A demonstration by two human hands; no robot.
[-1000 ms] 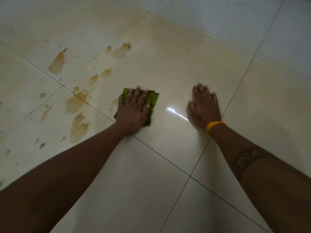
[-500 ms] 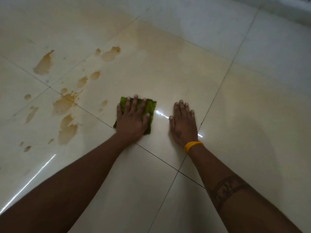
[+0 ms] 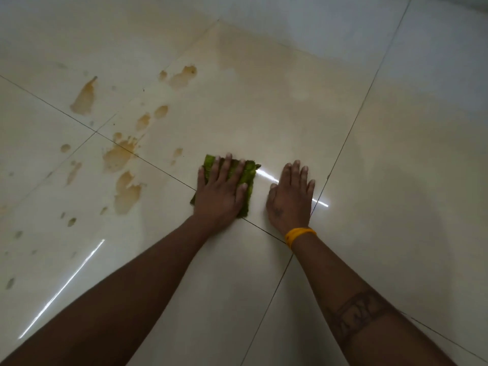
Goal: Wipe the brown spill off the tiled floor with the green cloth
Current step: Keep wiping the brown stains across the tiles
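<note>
My left hand (image 3: 220, 192) lies flat on the folded green cloth (image 3: 248, 180), pressing it onto the cream tiled floor (image 3: 264, 107) near a grout crossing. Only the cloth's far and right edges show past the fingers. The brown spill (image 3: 124, 157) is a scatter of patches and drops to the left of the cloth, the nearest small spot (image 3: 177, 152) a short way off its far left corner. My right hand (image 3: 290, 199) rests palm down on the bare tile just right of the cloth, fingers spread, a yellow band (image 3: 299, 235) on the wrist.
More brown patches lie further away at the upper left (image 3: 84, 97) and upper middle (image 3: 183, 76). Small dark drops (image 3: 71, 221) dot the tile at the near left. A faint yellowish film covers the tile beyond the cloth. Glossy tiles extend right.
Both hands sit closer together than one second ago, the right hand having shifted left toward the cloth. The cloth and left hand have drawn back slightly toward me, away from the spill.
</note>
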